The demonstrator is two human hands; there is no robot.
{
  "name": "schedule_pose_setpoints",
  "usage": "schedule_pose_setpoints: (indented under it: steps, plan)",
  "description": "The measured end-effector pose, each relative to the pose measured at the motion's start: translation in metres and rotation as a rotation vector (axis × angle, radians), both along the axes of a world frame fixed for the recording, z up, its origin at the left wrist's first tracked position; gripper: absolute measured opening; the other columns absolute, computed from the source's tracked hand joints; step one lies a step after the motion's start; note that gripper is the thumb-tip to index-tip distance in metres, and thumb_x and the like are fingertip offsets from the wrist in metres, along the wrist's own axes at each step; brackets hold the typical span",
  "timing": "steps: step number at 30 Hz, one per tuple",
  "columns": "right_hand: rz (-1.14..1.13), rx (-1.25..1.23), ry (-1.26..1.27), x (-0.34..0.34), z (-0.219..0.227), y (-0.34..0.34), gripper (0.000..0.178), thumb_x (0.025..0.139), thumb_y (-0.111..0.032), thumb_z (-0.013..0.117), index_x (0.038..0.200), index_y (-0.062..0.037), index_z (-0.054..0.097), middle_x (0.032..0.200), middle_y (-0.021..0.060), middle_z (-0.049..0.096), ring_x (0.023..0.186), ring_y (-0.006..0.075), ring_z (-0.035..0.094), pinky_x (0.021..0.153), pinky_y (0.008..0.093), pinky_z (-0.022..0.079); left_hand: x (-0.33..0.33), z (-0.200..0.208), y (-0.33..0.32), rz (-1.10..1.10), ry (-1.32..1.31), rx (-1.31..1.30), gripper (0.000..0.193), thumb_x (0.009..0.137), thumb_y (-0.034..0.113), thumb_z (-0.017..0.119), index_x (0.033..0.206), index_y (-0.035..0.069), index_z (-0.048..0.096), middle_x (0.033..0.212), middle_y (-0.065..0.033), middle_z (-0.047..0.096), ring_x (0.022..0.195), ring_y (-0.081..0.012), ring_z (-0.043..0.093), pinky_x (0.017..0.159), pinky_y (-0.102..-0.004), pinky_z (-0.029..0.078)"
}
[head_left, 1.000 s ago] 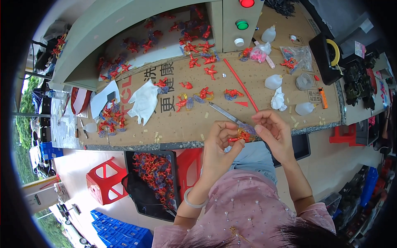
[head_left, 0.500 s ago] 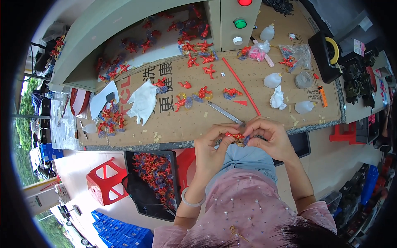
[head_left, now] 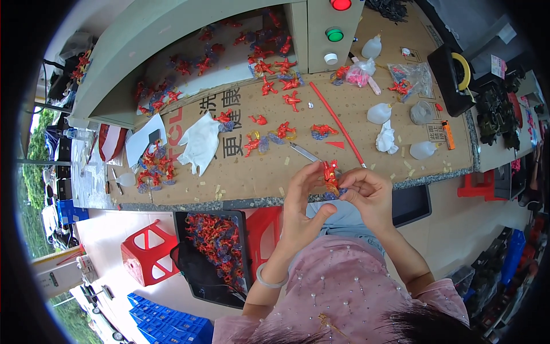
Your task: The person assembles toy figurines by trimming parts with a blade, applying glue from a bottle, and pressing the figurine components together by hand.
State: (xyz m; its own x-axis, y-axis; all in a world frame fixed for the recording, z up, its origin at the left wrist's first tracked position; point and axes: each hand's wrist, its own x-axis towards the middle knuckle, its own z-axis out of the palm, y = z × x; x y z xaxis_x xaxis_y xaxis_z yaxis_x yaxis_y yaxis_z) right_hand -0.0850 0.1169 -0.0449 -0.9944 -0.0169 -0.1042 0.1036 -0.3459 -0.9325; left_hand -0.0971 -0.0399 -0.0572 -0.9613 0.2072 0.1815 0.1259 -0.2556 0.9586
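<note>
A small red toy figurine (head_left: 330, 174) with a bluish translucent base stands upright between my hands, just over the table's near edge. The thumb and fingers of my right hand (head_left: 369, 198) pinch it by the base. Beside it, my left hand (head_left: 302, 202) is open, its thumb well apart from the curved fingers; the fingertips are close to the figurine, and I cannot tell whether they touch it. Beyond my hands lies a silver craft knife (head_left: 303, 151). Several similar figurines lie farther off, one (head_left: 323, 131) near a red rod (head_left: 338, 125).
A grey arched machine (head_left: 109, 80) with figurines inside stands at the back. White gloves (head_left: 199, 143), plastic bottles (head_left: 378, 113), crumpled tissue (head_left: 387, 137) and an orange lighter (head_left: 448, 135) lie on the cardboard-covered table. Below left are a black bin (head_left: 189, 269) of figurines and a red stool (head_left: 137, 258).
The figurine has turned from lying flat to upright, now held in my right hand. My left thumb has come away from it and that hand has spread.
</note>
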Motion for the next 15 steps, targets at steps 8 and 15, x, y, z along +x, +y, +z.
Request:
schedule_pose_setpoints:
  steps: [8,15]
  plan:
    - [-0.093,0.008,0.095,0.008,0.001,-0.007,0.019,0.077,0.017,0.061,0.094,0.0082,0.062,0.098,0.0128,0.064,0.091,0.0169,0.065,0.08,0.0272,0.055,-0.005,-0.005,0.007,-0.025,0.027,0.004,0.062,0.073,0.004,0.078,0.128,0.002,0.048,0.131,-0.0162,0.049,0.123,-0.0278,0.05,0.101,-0.0391,0.044]
    - [-0.015,0.364,0.373,0.009,0.003,0.013,0.016,0.078,0.013,0.065,0.093,0.0065,0.062,0.096,0.0136,0.063,0.088,0.021,0.064,0.076,0.0315,0.052,-0.007,-0.01,0.013,-0.093,0.015,0.097,0.061,0.07,-0.01,0.074,0.126,0.001,0.05,0.127,-0.0173,0.053,0.116,-0.0287,0.056,0.092,-0.0355,0.051]
